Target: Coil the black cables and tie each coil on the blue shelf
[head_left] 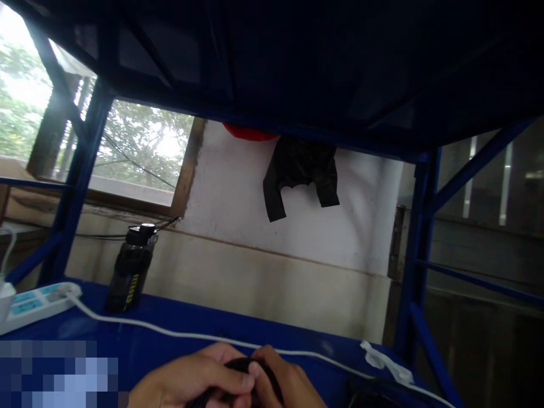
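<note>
At the bottom middle of the head view, my left hand (198, 374) and my right hand (284, 377) are close together above the blue shelf (170, 314). Both have their fingers closed on a black cable-like item (240, 364), which curves between them. Its lower part is cut off by the frame edge and covered by the fingers, so I cannot tell exactly what it is. Just beyond the hands, a white cord (170, 333) runs across the shelf.
A dark bottle (131, 269) stands at the left, beside a white power strip (42, 303). A crumpled white item (385, 362) and a dark object (374, 394) lie at the right. Blue posts frame the shelf; a black bag (301, 164) hangs overhead.
</note>
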A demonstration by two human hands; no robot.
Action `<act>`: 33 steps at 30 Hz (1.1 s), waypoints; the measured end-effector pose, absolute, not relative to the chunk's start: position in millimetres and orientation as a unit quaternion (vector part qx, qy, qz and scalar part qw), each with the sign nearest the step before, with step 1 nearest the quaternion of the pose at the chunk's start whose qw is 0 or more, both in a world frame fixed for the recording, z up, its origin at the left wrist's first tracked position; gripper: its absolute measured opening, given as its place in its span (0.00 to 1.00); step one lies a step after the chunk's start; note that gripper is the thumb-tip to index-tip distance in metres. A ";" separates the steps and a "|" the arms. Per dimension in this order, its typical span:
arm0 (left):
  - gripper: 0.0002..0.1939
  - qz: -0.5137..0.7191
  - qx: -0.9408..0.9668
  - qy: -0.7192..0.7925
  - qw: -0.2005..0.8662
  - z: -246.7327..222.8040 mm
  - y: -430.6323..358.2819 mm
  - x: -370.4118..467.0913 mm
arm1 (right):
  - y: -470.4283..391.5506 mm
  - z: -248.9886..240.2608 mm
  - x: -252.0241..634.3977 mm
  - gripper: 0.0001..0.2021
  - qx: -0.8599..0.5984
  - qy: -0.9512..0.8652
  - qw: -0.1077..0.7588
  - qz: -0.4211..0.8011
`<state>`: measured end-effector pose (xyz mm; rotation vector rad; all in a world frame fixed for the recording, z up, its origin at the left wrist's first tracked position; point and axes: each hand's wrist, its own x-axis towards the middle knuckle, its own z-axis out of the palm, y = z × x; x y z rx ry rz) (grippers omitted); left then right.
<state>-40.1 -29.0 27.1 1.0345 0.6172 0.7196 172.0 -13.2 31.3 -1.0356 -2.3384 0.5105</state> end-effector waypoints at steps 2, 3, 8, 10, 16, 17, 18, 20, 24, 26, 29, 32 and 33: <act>0.19 0.303 0.472 0.281 0.779 36.8 -30.5 -38.4 | -23.6 45.0 174.1 0.28 -0.379 -0.869 0.223 0.225; 0.19 0.297 0.474 0.280 0.780 39.2 -30.3 -37.7 | -28.6 50.0 175.9 0.27 -0.385 -0.867 0.215 0.230; 0.19 0.337 0.544 0.331 0.694 30.2 -24.4 -37.8 | -43.4 50.7 186.4 0.22 -0.447 -0.847 0.170 0.232; 0.21 0.348 0.577 0.354 0.648 23.2 -21.9 -38.1 | -41.8 40.5 189.3 0.22 -0.458 -0.849 0.142 0.221; 0.22 0.344 0.679 0.429 0.487 15.7 -21.3 -36.2 | -30.5 9.2 193.6 0.16 -0.463 -0.856 0.157 0.168; 0.22 0.340 0.694 0.451 0.447 16.7 -22.6 -35.9 | -30.5 8.9 194.8 0.15 -0.459 -0.855 0.171 0.169; 0.22 0.334 0.705 0.469 0.414 18.0 -23.9 -35.5 | -30.7 10.3 197.0 0.14 -0.452 -0.855 0.184 0.173; 0.23 0.323 0.715 0.488 0.383 20.3 -26.3 -34.8 | -29.7 16.8 207.0 0.15 -0.439 -0.856 0.210 0.174; 0.24 0.332 0.709 0.486 0.390 17.9 -26.5 -32.9 | -10.2 33.1 260.5 0.19 -0.461 -0.840 0.260 0.120; 0.24 0.351 0.714 0.480 0.371 12.3 -24.3 -32.2 | 6.9 39.4 301.0 0.19 -0.482 -0.831 0.266 0.084; 0.24 0.368 0.719 0.477 0.347 1.5 -20.5 -32.9 | 27.3 46.4 359.2 0.26 -0.494 -0.840 0.213 0.066; 0.26 0.371 0.707 0.489 0.352 -4.2 -18.9 -34.9 | 32.3 49.8 395.2 0.34 -0.518 -0.839 0.111 0.123; 0.27 0.371 0.703 0.494 0.353 -3.5 -19.0 -35.5 | 31.5 49.9 401.0 0.34 -0.524 -0.836 0.089 0.138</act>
